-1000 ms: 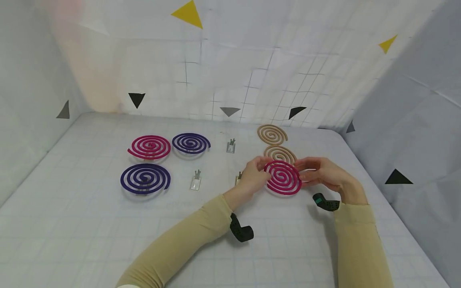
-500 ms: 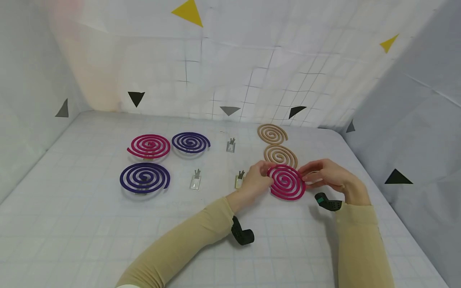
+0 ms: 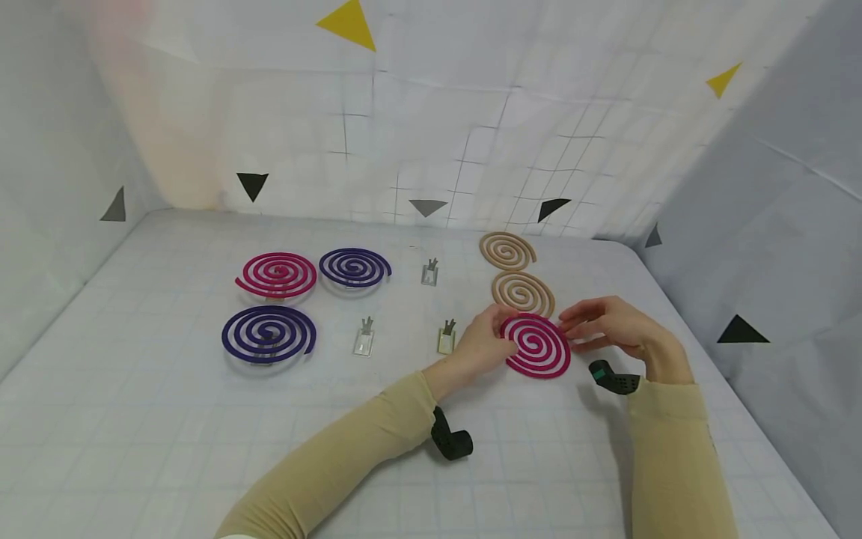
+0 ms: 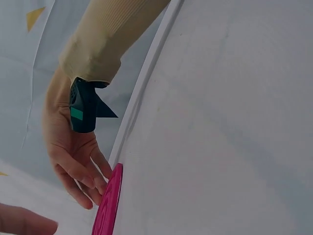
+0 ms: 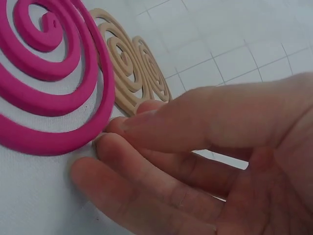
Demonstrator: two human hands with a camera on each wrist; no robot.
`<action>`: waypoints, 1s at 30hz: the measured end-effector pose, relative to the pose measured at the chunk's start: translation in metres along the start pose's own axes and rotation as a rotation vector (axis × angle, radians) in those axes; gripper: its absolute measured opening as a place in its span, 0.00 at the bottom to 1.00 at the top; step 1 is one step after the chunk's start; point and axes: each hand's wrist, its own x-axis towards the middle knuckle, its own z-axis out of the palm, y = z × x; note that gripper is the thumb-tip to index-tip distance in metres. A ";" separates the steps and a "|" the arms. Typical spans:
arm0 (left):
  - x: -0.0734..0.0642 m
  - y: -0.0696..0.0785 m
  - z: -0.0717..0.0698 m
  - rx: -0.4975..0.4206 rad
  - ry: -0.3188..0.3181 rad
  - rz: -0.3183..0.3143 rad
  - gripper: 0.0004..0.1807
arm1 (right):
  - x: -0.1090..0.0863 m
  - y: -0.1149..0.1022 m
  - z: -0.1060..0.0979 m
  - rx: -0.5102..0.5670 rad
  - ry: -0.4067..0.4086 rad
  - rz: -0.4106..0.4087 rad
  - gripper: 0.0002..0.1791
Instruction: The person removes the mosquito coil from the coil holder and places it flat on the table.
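A pink mosquito coil (image 3: 535, 346) lies nearly flat at the right, low over the table, between both hands. My left hand (image 3: 480, 346) holds its left rim, the thumb over the coil and the forefinger at the far edge. My right hand (image 3: 609, 329) is at the opposite rim with relaxed fingers; in the right wrist view its fingertips (image 5: 110, 147) meet the coil's outer edge. Two tan coils, a nearer one (image 3: 523, 293) and a farther one (image 3: 508, 251), lie just beyond. In the left wrist view the pink coil (image 4: 108, 200) appears almost edge-on.
At the left, a pink coil (image 3: 277, 275), a purple coil (image 3: 355, 267) and another purple coil (image 3: 269, 335) sit raised on stands. Small metal stands with upright prongs, one silver (image 3: 364, 341), one rear (image 3: 429, 274) and one yellowish (image 3: 446, 340), stand mid-table. White sheets wall the table (image 3: 377, 464).
Both hands have brought the pink coil slightly right and nearer, lowering it from a tilt to nearly flat. The nearer tan coil and the yellowish stand are now more visible.
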 end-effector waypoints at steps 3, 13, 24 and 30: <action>-0.002 0.002 -0.001 -0.001 0.029 -0.016 0.32 | 0.000 0.000 0.001 -0.001 0.007 -0.005 0.27; -0.003 0.004 0.001 0.010 0.026 -0.047 0.29 | 0.000 -0.002 0.002 -0.010 0.004 0.002 0.29; -0.003 0.007 -0.001 -0.034 0.042 -0.096 0.28 | 0.000 -0.002 0.001 0.003 0.014 0.025 0.27; -0.004 0.006 -0.001 -0.042 0.022 -0.101 0.26 | -0.001 -0.002 0.001 0.013 0.009 0.016 0.28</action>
